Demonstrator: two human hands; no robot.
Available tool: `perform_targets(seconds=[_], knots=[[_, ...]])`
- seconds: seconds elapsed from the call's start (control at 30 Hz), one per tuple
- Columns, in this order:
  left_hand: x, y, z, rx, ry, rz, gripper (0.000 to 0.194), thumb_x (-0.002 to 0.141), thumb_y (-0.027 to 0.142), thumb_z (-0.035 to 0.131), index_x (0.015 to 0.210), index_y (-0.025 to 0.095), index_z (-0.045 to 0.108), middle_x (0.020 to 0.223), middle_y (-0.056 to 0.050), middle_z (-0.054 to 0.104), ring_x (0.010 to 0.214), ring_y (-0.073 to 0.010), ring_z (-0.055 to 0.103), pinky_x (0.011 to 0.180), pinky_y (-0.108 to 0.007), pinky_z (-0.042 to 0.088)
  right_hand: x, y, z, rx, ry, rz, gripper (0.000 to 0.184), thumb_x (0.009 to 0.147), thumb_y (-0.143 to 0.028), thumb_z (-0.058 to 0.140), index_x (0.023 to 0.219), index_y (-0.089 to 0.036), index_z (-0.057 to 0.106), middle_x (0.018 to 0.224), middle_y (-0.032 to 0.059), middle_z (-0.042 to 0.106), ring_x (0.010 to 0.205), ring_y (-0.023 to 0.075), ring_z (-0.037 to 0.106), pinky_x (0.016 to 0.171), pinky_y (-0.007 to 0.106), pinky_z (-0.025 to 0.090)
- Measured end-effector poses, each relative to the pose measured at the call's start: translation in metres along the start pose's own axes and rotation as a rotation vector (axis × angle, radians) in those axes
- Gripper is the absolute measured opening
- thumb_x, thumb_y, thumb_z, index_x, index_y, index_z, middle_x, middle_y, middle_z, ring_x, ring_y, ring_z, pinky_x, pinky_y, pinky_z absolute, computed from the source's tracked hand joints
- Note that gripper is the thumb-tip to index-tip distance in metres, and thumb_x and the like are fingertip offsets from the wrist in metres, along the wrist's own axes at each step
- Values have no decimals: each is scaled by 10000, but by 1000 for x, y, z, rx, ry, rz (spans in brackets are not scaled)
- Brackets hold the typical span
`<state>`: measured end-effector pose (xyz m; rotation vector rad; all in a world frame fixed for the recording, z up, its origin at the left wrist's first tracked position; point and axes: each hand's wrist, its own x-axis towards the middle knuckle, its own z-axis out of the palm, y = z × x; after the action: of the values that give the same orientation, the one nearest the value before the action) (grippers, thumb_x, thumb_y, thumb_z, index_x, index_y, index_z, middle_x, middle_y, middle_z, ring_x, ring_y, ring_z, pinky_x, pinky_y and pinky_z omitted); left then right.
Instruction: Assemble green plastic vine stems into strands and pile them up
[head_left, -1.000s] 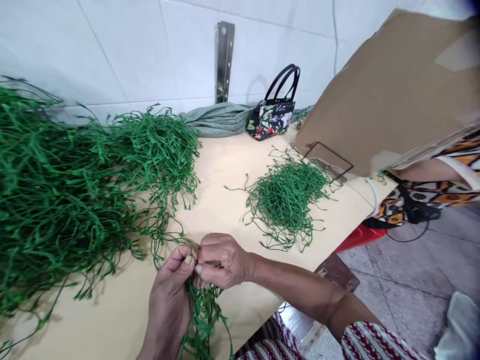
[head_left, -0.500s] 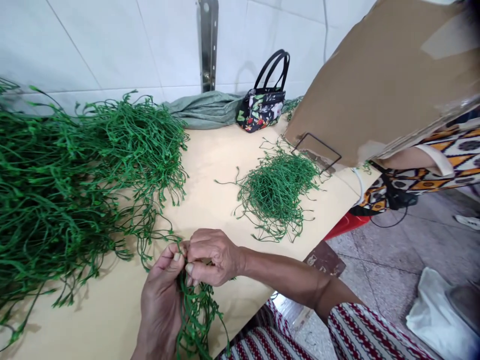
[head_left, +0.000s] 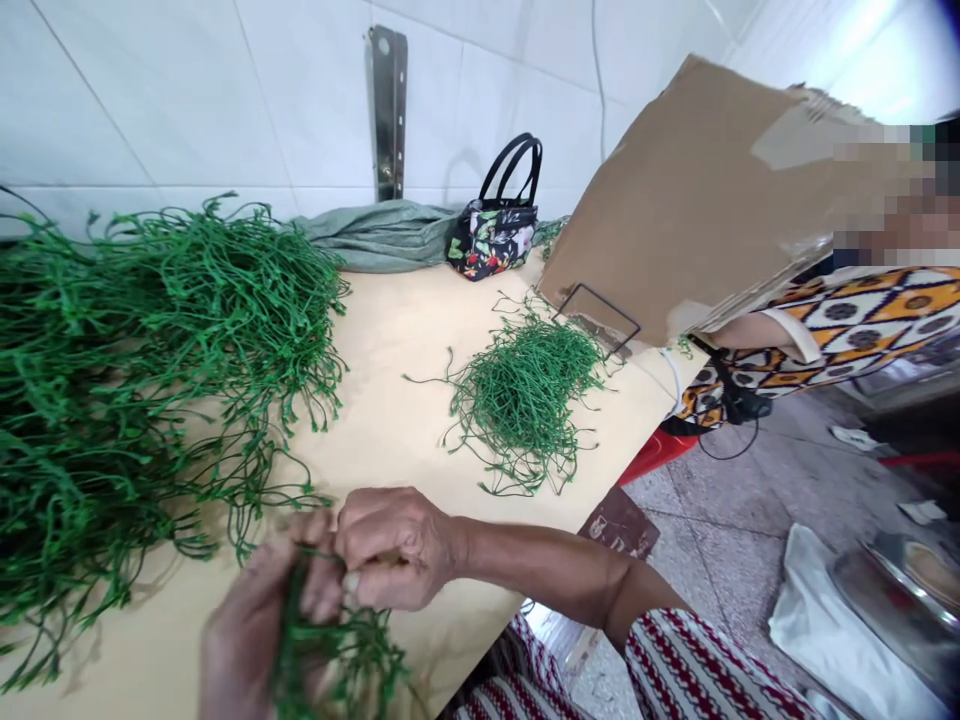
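My left hand (head_left: 244, 620), smeared by motion, is closed around a bunch of thin green stems (head_left: 360, 655) with small bud-like tips, which hangs below it near the table's front edge. Against its fingertips, my right hand (head_left: 394, 545) is closed in a pinch. A thin green strand runs from the left fingers into the right ones, whose tips are partly hidden. To the left lies a large heap of the same green stems (head_left: 225, 300). Beyond my right hand sits a smaller tangled pile of stems (head_left: 521, 395).
Along the white tiled wall lie a grey-green cloth (head_left: 382, 235) and a flowered handbag (head_left: 491, 235). A tilted cardboard box (head_left: 660, 200) stands at the right table end, with a thin wire frame (head_left: 600, 318) before it. Behind is another person in a patterned garment (head_left: 847, 320).
Both hands have shifted left and slightly down in the picture, the left one further, drawing somewhat away from the right. The camera view has turned a little to the right.
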<state>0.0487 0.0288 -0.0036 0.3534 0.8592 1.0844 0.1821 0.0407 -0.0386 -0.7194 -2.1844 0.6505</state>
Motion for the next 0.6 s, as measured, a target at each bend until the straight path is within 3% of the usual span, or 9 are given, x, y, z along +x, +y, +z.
perform_targets(seconds=[0.07,0.1,0.17,0.2,0.33,0.43,0.6], knots=[[-2,7,3,-54,-12,100,118,673,151,632,666,164,515,591,41,465,402,-36,375,345,-144,383,-1,-4,-1,83,-36,-84,230,799,-224,446,579,-198,387,649,31,542,698,104,535,749,205,447],[-4,10,4,-41,-34,189,133,670,154,636,654,160,504,610,40,473,406,-38,383,352,-158,386,-2,-7,-2,135,5,-99,224,820,-251,432,605,-194,410,665,38,548,691,107,534,719,214,453],[-7,10,6,62,-117,327,153,668,190,647,650,159,499,655,26,516,403,-56,417,358,-197,382,-5,-12,-8,244,202,-38,230,859,-292,395,666,-179,448,651,41,540,638,110,518,622,226,455],[-7,8,6,86,-136,345,152,673,192,647,651,160,500,660,26,524,401,-58,424,371,-204,383,-6,-14,-11,284,268,60,215,870,-299,405,714,-168,473,667,39,539,629,110,516,604,235,454],[-5,3,-1,135,-102,337,122,676,191,656,672,156,538,673,22,541,403,-46,421,409,-210,392,-8,-12,-20,494,342,307,139,861,-272,490,784,-157,508,838,49,574,643,99,578,584,236,469],[-5,0,-6,131,-87,319,112,657,192,675,686,160,572,635,29,537,408,-51,423,419,-213,402,-8,-10,-18,647,392,400,130,855,-271,508,786,-170,465,985,53,551,544,53,551,558,238,481],[-5,-7,-6,152,-104,334,66,653,192,688,683,172,633,646,27,554,417,-46,416,430,-212,415,-8,-16,-12,586,295,417,139,861,-309,502,874,-172,518,838,23,532,554,58,437,494,190,381]])
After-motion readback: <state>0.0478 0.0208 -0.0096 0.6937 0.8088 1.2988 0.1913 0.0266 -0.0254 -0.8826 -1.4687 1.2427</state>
